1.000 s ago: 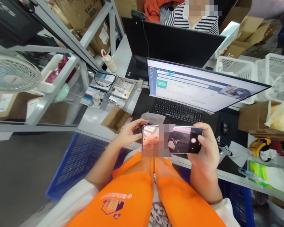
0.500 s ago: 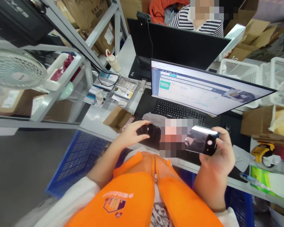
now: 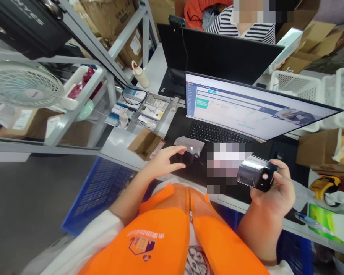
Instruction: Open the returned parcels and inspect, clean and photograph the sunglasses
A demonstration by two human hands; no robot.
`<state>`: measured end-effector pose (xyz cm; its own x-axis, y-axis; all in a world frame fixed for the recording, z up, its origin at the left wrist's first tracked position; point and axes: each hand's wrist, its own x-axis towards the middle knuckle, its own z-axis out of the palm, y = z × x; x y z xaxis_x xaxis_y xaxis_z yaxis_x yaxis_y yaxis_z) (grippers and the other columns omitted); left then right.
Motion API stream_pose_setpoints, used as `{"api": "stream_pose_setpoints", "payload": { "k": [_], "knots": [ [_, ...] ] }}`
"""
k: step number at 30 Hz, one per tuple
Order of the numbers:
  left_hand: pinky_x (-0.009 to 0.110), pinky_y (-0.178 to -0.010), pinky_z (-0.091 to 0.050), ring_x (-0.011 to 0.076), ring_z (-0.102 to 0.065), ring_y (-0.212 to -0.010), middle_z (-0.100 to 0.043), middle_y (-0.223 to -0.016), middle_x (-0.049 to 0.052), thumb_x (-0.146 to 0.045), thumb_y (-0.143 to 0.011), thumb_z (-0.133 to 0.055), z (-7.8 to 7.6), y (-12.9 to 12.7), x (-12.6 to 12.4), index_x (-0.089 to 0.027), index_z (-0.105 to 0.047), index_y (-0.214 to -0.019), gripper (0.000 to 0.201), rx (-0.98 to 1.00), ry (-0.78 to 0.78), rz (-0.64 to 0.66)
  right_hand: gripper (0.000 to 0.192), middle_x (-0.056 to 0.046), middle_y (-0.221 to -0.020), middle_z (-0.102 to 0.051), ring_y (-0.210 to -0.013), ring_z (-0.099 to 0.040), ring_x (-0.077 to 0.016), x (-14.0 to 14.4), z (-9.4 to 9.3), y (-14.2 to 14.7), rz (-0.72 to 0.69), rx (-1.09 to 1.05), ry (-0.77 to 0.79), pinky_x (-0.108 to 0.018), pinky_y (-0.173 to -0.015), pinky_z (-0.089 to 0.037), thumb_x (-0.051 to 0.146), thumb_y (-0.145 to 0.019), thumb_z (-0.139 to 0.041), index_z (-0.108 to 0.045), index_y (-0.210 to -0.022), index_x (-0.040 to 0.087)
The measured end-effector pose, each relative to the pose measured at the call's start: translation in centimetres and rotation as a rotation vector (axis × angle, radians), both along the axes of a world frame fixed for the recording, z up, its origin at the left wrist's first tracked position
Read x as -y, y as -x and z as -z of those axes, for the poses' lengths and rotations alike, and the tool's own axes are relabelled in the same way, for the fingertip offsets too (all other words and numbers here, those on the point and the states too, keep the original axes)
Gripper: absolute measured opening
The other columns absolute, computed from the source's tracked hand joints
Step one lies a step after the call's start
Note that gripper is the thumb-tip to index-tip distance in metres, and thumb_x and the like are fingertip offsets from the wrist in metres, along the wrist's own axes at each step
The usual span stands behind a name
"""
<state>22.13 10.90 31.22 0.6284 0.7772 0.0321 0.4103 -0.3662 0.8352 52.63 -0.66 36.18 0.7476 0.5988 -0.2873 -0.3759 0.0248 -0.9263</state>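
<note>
Black and glossy, the smartphone point(image 3: 256, 174) is lying sideways in the right hand point(image 3: 272, 191), whose fingers are closing around its end, probably to keep the lit screen facing up. The left hand point(image 3: 163, 163) is reaching with spread fingers toward dark sunglasses point(image 3: 189, 157) resting on the tabletop point(image 3: 117, 141) before the keyboard point(image 3: 215, 134).

Desk point(image 3: 117, 143) carries keyboard point(image 3: 215, 134) (black), monitor point(image 3: 255, 109), box point(image 3: 145, 144).

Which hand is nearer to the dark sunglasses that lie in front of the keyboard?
Left. The left hand has its fingertips at the sunglasses. The right hand is off to their right, holding a phone.
</note>
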Motion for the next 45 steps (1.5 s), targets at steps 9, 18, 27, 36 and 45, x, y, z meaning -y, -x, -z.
{"api": "stream_pose_setpoints", "payload": {
  "k": [9,18,27,36,45],
  "knots": [
    [0.038,-0.103,-0.053,0.0232,-0.069,-0.111,-0.072,-0.120,0.011,-0.034,-0.080,-0.081,-0.2,0.0,-0.2,-0.018,-0.064,-0.126,0.052,-0.044,-0.058,0.004,0.034,0.001,-0.070,-0.049,-0.059,-0.046,-0.0133,-0.2,0.6,-0.5,0.058,-0.056,-0.001,-0.021,-0.046,-0.034,0.026,-0.061,-0.058,-0.067,-0.093,0.021],
    [0.041,-0.103,-0.052,0.0254,-0.068,-0.113,-0.072,-0.120,0.012,-0.038,-0.081,-0.080,-0.1,0.0,-0.4,-0.019,-0.064,-0.127,0.053,-0.048,-0.099,0.015,0.031,0.002,-0.068,-0.049,-0.058,-0.047,-0.0133,-0.9,0.1,-0.4,0.053,-0.080,-0.019,-0.022,-0.047,-0.036,0.024,-0.059,-0.058,-0.068,-0.088,0.020],
    [0.036,-0.098,-0.054,0.0204,-0.068,-0.102,-0.072,-0.112,0.007,-0.033,-0.082,-0.078,-0.4,0.4,-0.3,-0.024,-0.057,-0.138,0.060,-0.046,-0.030,-0.005,0.031,0.002,-0.070,-0.050,-0.058,-0.048,-0.0147,-1.3,1.2,-0.6,0.025,-0.035,-0.017,-0.025,-0.046,-0.038,0.026,-0.060,-0.058,-0.069,-0.088,0.023],
    [0.038,-0.106,-0.050,0.0235,-0.065,-0.117,-0.071,-0.123,0.009,-0.034,-0.082,-0.078,0.2,1.5,-0.1,-0.022,-0.056,-0.139,0.062,-0.052,0.033,-0.037,0.032,0.003,-0.064,-0.050,-0.056,-0.048,-0.0145,-2.2,0.7,0.3,0.009,-0.056,-0.011,-0.024,-0.047,-0.036,0.025,-0.058,-0.058,-0.067,-0.089,0.020],
    [0.039,-0.107,-0.050,0.0248,-0.064,-0.120,-0.069,-0.128,0.010,-0.035,-0.084,-0.076,0.4,1.4,-0.2,-0.023,-0.058,-0.137,0.057,-0.032,-0.007,-0.009,0.035,0.002,-0.068,-0.051,-0.057,-0.049,-0.0141,-1.8,1.1,0.0,0.026,-0.051,0.001,-0.022,-0.046,-0.037,0.026,-0.057,-0.058,-0.067,-0.090,0.020]
  ]
}}
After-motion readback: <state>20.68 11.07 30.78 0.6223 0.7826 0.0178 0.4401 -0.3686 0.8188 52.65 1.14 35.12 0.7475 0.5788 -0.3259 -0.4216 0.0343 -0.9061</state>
